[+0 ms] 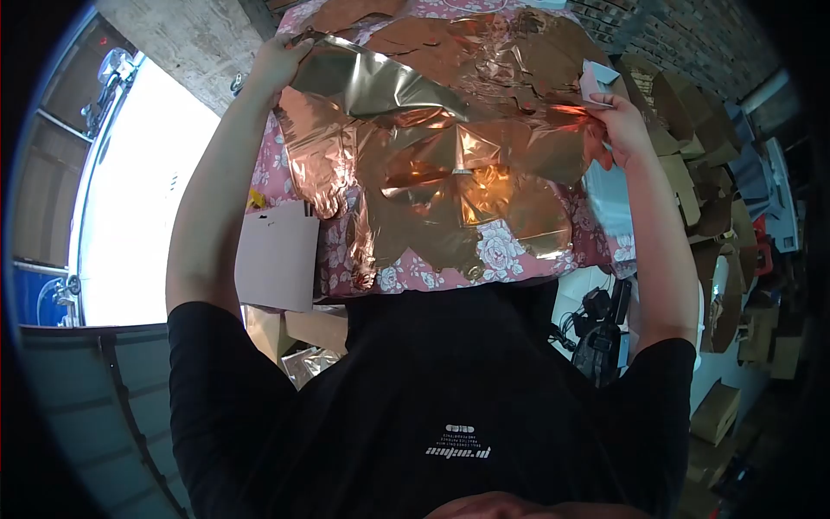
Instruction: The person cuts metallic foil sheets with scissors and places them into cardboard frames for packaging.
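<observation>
Subject: one crumpled copper foil sheet [432, 147], spread over a floral-clothed table [415, 275] and filling the upper centre of the view.

Left hand [278, 62]: at 11 o'clock of the foil, fingers closed over its far left corner, which is lifted and folded back to show a duller face.

Right hand [616, 121]: at 3 o'clock of the foil, pinching its right edge. A small pale piece [598, 80] stands just above the fingers; whether the hand grips it as well cannot be told.

Handling, as judged: the foil looks very light, thin and limp, with no stiffness of its own. It creases readily and would likely tear if pulled hard at one spot. The surface looks slick. Best taken at corners or edges with a flat pinch, two holds well apart, kept gently taut.

Count:
- foil: one visible sheet; layers beneath cannot be told
- hands: two, both on the foil
- white card [278, 255]: one, at 7 o'clock of the foil, hanging past the table edge
- cardboard pieces [692, 173]: many, stacked at 3 o'clock, uncounted
</observation>
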{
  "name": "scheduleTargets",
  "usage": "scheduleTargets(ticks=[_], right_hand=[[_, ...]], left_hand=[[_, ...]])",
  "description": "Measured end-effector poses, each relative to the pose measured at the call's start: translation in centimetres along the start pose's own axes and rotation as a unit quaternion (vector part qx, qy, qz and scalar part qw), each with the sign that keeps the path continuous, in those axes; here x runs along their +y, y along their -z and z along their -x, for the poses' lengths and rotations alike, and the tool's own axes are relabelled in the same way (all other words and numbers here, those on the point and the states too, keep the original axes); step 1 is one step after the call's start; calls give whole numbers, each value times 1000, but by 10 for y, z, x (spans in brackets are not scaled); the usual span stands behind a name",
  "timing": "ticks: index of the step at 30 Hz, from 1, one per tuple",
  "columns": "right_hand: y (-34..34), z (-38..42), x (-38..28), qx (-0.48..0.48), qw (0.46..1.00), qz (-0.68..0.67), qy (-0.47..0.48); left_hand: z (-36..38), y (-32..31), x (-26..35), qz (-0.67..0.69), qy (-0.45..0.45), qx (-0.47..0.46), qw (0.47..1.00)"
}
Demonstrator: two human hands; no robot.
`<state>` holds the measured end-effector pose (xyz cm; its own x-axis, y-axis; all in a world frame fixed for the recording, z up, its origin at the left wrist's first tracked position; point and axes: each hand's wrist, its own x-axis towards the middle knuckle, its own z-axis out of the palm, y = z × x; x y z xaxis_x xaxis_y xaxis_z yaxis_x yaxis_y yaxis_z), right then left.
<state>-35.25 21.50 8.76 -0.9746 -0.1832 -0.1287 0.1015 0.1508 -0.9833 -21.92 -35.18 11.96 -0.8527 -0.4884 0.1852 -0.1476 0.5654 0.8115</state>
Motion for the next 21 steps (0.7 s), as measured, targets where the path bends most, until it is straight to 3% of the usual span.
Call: scheduleTargets(ticks=[4, 6, 9, 11, 15, 16, 17, 20, 21], right_hand=[[16, -5, 10, -29, 999, 42, -5], [21, -7, 15, -26, 998, 64, 8], [30, -5, 20, -36, 992, 114, 26], [28, 5, 28, -48, 988, 141, 27], [14, 35, 43, 36, 965, 248, 74], [5, 45, 44, 137, 875, 415, 211], [-9, 56, 41, 229, 727, 556, 333], [-71, 86, 26, 141, 819, 397, 390], [-93, 96, 24, 67, 852, 387, 346]], left_hand=[[-10, -7, -26, 7, -47, 6, 999], [-3, -4, -21, -153, -100, -10, 983], [-5, -4, -27, -232, -150, 12, 961], [0, -1, -26, -226, -151, 0, 962], [-5, -6, -57, -227, -116, -35, 966], [-7, -5, -63, -226, -116, -37, 967], [-5, -6, -66, -242, -112, -45, 963], [4, -12, -66, -324, -140, -43, 935], [7, -12, -63, -388, -173, -27, 905]])
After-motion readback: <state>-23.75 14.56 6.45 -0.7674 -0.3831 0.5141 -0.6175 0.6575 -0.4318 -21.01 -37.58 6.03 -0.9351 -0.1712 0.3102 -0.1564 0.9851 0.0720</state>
